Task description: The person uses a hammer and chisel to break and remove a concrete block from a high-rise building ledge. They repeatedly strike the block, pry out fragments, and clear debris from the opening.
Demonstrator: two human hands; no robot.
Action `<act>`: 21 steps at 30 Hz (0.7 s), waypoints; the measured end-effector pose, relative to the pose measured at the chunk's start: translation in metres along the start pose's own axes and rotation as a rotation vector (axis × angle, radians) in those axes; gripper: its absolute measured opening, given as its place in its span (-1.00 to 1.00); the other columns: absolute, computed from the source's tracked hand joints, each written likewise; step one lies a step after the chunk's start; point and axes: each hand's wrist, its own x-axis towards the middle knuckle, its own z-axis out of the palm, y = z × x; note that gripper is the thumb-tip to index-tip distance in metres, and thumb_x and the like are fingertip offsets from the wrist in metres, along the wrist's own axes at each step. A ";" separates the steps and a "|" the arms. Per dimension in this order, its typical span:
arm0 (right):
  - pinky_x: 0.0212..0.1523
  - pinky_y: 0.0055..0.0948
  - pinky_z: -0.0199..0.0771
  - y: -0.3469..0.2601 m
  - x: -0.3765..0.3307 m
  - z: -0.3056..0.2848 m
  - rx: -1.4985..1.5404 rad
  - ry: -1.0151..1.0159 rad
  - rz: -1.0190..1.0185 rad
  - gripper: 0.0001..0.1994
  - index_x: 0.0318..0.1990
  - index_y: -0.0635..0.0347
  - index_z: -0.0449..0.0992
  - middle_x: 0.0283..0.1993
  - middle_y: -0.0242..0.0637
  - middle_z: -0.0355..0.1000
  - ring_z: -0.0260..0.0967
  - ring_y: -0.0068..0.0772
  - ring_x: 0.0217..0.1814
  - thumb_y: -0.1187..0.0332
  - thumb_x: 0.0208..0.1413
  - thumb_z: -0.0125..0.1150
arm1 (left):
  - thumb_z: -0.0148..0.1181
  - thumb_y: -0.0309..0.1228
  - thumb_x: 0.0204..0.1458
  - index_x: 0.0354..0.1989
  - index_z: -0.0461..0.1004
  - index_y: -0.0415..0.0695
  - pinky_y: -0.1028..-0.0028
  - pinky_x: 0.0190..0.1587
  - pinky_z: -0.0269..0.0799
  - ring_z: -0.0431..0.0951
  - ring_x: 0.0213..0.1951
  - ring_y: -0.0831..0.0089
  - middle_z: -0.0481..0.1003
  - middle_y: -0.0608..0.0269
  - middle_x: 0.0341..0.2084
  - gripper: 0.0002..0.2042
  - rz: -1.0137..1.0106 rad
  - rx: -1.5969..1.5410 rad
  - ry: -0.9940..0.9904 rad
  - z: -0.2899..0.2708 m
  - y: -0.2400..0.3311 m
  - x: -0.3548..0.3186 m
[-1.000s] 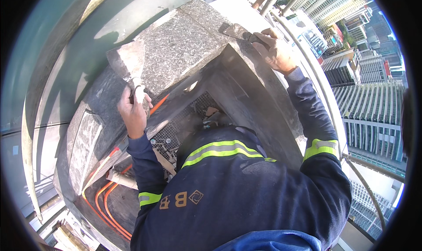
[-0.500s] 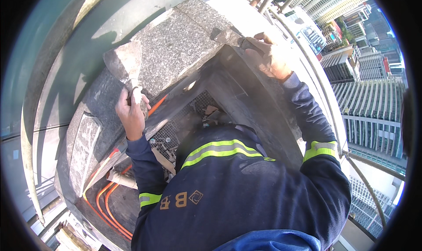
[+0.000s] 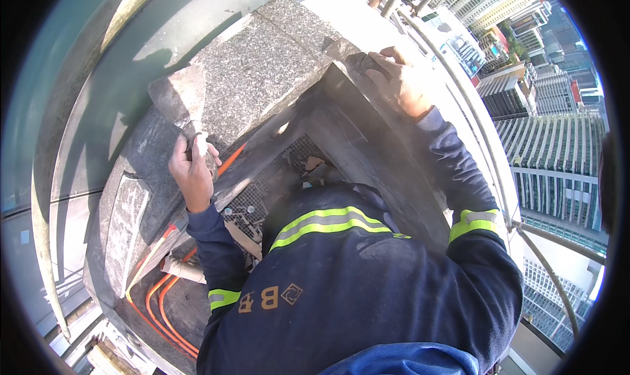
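Observation:
My left hand (image 3: 191,171) is closed round the handle of a wide putty knife (image 3: 178,96), its broad dusty blade pointing up and away over the rough grey stone ledge (image 3: 262,60). At the far right corner of the ledge, my right hand (image 3: 397,86) grips a smaller putty knife (image 3: 341,48). The tip of that narrower blade is at the stone's edge, close to a joint line. Most of its handle is hidden by my fingers.
Below the ledge lies a dark recess with a grating (image 3: 249,201) and broken pieces (image 3: 315,163). Orange cables (image 3: 161,303) run at lower left, beside a loose stone strip (image 3: 128,224). Scaffold pipes (image 3: 482,125) border the right, above a steep drop to city buildings (image 3: 558,158).
My left hand and the wide putty knife have shifted slightly left. My right hand has turned a little, and the smaller blade has moved slightly up and right along the ledge corner.

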 end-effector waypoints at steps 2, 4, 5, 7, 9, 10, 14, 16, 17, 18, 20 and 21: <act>-0.16 -0.30 0.49 0.001 0.000 -0.001 0.027 -0.002 0.010 -0.69 -0.09 0.16 0.66 -0.16 -0.31 0.52 0.51 -0.24 -0.24 0.26 0.01 0.40 | -0.04 -0.41 0.32 0.02 0.44 -0.29 0.62 -0.63 0.27 0.46 -0.63 0.61 0.51 0.26 -0.57 -0.76 0.024 -0.022 0.011 0.002 -0.001 0.001; -0.14 -0.30 0.50 -0.013 0.001 -0.013 0.006 -0.042 -0.033 -0.68 -0.09 0.16 0.66 -0.16 -0.29 0.53 0.52 -0.24 -0.22 0.26 0.01 0.40 | -0.05 -0.42 0.33 0.03 0.44 -0.29 0.61 -0.62 0.28 0.46 -0.63 0.60 0.51 0.25 -0.57 -0.76 0.022 -0.021 0.016 0.001 -0.003 -0.002; -0.14 -0.30 0.50 -0.015 0.001 -0.012 -0.013 -0.053 -0.029 -0.68 -0.08 0.16 0.66 -0.16 -0.28 0.53 0.52 -0.23 -0.22 0.25 0.01 0.40 | -0.05 -0.42 0.33 0.03 0.44 -0.29 0.61 -0.62 0.28 0.46 -0.63 0.60 0.51 0.25 -0.57 -0.76 0.013 -0.007 0.009 -0.003 -0.004 -0.002; -0.14 -0.30 0.50 -0.018 -0.002 -0.012 -0.063 -0.070 -0.005 -0.68 -0.08 0.16 0.67 -0.16 -0.28 0.53 0.52 -0.23 -0.20 0.25 0.00 0.40 | -0.05 -0.43 0.33 0.05 0.43 -0.29 0.61 -0.61 0.29 0.46 -0.63 0.59 0.51 0.25 -0.57 -0.75 -0.002 0.008 -0.008 -0.004 -0.004 -0.001; -0.14 -0.30 0.51 -0.008 -0.002 -0.005 -0.033 -0.012 0.047 -0.68 -0.08 0.16 0.67 -0.16 -0.27 0.53 0.52 -0.23 -0.20 0.25 0.00 0.41 | -0.05 -0.43 0.33 0.07 0.43 -0.29 0.60 -0.60 0.30 0.46 -0.62 0.59 0.51 0.24 -0.57 -0.75 -0.014 0.017 -0.006 -0.003 -0.002 -0.001; -0.14 -0.30 0.51 -0.004 -0.001 -0.002 -0.016 0.019 0.072 -0.67 -0.08 0.16 0.67 -0.15 -0.26 0.53 0.52 -0.23 -0.21 0.25 -0.01 0.41 | -0.05 -0.44 0.33 0.07 0.43 -0.29 0.61 -0.60 0.30 0.46 -0.62 0.59 0.51 0.24 -0.57 -0.74 -0.005 0.024 -0.008 -0.002 -0.002 0.000; -0.14 -0.31 0.52 -0.016 0.000 -0.017 -0.027 -0.068 -0.013 -0.67 -0.06 0.19 0.65 -0.14 -0.23 0.52 0.52 -0.20 -0.20 0.29 0.01 0.39 | -0.02 -0.41 0.32 -0.03 0.44 -0.28 0.59 -0.58 0.26 0.44 -0.62 0.58 0.49 0.25 -0.58 -0.79 -0.007 0.024 0.012 0.001 0.005 -0.003; -0.14 -0.33 0.53 -0.029 0.000 -0.020 -0.073 -0.078 -0.020 -0.66 -0.04 0.21 0.63 -0.14 -0.21 0.52 0.52 -0.20 -0.19 0.31 0.01 0.39 | -0.02 -0.41 0.32 -0.01 0.44 -0.28 0.59 -0.58 0.27 0.43 -0.62 0.58 0.49 0.25 -0.58 -0.78 -0.012 0.022 0.011 0.001 0.006 -0.004; -0.15 -0.33 0.53 -0.023 -0.002 -0.015 -0.048 -0.049 0.014 -0.66 -0.04 0.20 0.63 -0.15 -0.23 0.52 0.52 -0.21 -0.20 0.31 0.01 0.39 | -0.03 -0.42 0.32 0.06 0.43 -0.28 0.59 -0.58 0.29 0.44 -0.62 0.59 0.50 0.25 -0.57 -0.75 -0.010 0.027 0.003 0.000 0.002 -0.003; -0.16 -0.33 0.52 -0.015 -0.001 -0.008 -0.021 -0.020 0.047 -0.66 -0.04 0.20 0.63 -0.15 -0.24 0.52 0.53 -0.21 -0.20 0.31 0.01 0.39 | -0.04 -0.44 0.33 0.13 0.42 -0.28 0.60 -0.58 0.31 0.45 -0.62 0.59 0.50 0.25 -0.57 -0.72 -0.008 0.032 -0.004 -0.001 0.001 -0.002; -0.17 -0.33 0.52 -0.005 -0.004 -0.003 0.033 0.026 0.087 -0.66 -0.04 0.18 0.64 -0.15 -0.27 0.52 0.53 -0.21 -0.20 0.31 0.01 0.39 | -0.03 -0.43 0.33 0.12 0.42 -0.28 0.59 -0.57 0.32 0.45 -0.62 0.60 0.50 0.26 -0.57 -0.72 -0.004 0.039 -0.007 0.000 0.001 -0.001; -0.16 -0.32 0.52 -0.011 -0.002 -0.005 0.026 -0.007 0.066 -0.66 -0.04 0.18 0.64 -0.15 -0.26 0.52 0.53 -0.20 -0.19 0.31 0.01 0.38 | -0.03 -0.43 0.33 0.12 0.42 -0.28 0.59 -0.56 0.33 0.45 -0.61 0.60 0.50 0.26 -0.57 -0.72 -0.004 0.045 0.001 -0.001 0.000 -0.002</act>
